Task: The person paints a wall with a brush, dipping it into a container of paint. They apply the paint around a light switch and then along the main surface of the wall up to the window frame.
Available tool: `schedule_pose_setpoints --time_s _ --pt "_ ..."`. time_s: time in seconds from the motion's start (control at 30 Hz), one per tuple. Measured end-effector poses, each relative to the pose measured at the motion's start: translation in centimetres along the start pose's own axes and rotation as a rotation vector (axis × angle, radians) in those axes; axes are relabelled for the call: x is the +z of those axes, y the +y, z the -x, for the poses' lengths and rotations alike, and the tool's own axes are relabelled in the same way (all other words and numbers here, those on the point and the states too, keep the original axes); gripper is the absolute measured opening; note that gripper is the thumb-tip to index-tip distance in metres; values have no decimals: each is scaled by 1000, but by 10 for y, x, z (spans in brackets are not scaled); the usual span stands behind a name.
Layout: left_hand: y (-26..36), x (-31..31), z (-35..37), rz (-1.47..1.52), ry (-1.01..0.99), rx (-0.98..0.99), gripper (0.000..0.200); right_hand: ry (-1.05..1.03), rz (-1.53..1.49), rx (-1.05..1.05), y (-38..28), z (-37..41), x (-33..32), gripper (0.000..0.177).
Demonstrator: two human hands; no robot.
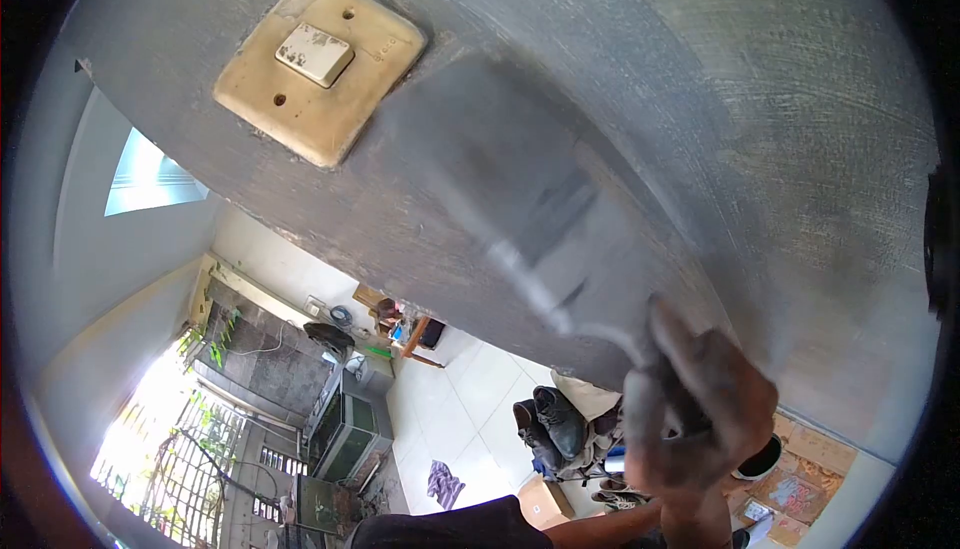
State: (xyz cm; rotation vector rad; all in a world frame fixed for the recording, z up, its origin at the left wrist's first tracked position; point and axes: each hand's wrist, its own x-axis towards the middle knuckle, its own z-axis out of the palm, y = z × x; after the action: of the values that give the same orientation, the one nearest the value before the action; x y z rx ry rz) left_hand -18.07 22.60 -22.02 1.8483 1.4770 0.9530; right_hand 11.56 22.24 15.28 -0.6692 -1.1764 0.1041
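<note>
One hand (695,404) is closed around the handle of a wide, flat brush (530,189), at the lower right. I take it for my right hand. Motion smears the brush, and its bristle end lies against the grey wall (330,219), just right of a light switch. The switch plate (300,119) is yellowed, with a worn white rocker in its middle. Wet-looking grey streaks (640,79) run across the wall above and right of the brush. My other hand does not show.
Below the wall edge are a tiled floor (470,399), dark shoes (560,419), a cardboard box (545,499) and a crumpled striped cloth (444,484). Further left stand a glass-fronted cabinet (350,429), a small wooden table (415,349) and a bright barred window (170,449).
</note>
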Motion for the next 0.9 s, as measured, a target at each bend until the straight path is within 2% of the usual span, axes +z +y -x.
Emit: schedule_pose_setpoints --time_s 0.07,0.13,0.17,0.2,0.3,0.4,0.43,0.47,0.53,0.6,0.67,0.7,0.8,0.87,0.9 --pt "4 1 3 -2 1 0 84 45 22 72 3 -10 5 37" --pt "8 3 7 -6 2 -3 83 89 -120 150 8 -13 16 40" --pt "10 3 8 -8 3 -3 83 29 -13 27 4 -22 14 33" --pt "12 4 8 -9 4 -1 83 28 -14 26 1 -18 14 33" --pt "18 12 5 -3 10 8 83 -142 -88 77 -7 12 12 15" --pt "25 21 4 9 14 16 83 -53 -94 -28 -3 21 9 24" --pt "27 24 3 13 15 19 83 -37 -164 2 -5 7 4 33" --pt "30 27 4 19 15 22 83 -42 -162 -1 -3 2 4 33" --pt "36 34 6 27 12 24 83 47 -54 199 0 -5 2 39" --pt "41 38 6 31 13 30 83 91 -74 206 2 -14 8 34" --pt "48 41 4 34 14 40 82 -29 -106 198 -1 -19 7 41" --pt "52 44 2 38 13 46 82 -116 -116 238 -8 -17 4 39" --pt "64 59 2 63 7 61 82 -185 -171 211 -22 -10 -20 31" --pt "72 69 4 82 8 67 82 -143 -200 234 -19 -11 -28 30" --pt "77 75 6 92 9 69 82 -45 -121 192 -13 -13 -28 31"
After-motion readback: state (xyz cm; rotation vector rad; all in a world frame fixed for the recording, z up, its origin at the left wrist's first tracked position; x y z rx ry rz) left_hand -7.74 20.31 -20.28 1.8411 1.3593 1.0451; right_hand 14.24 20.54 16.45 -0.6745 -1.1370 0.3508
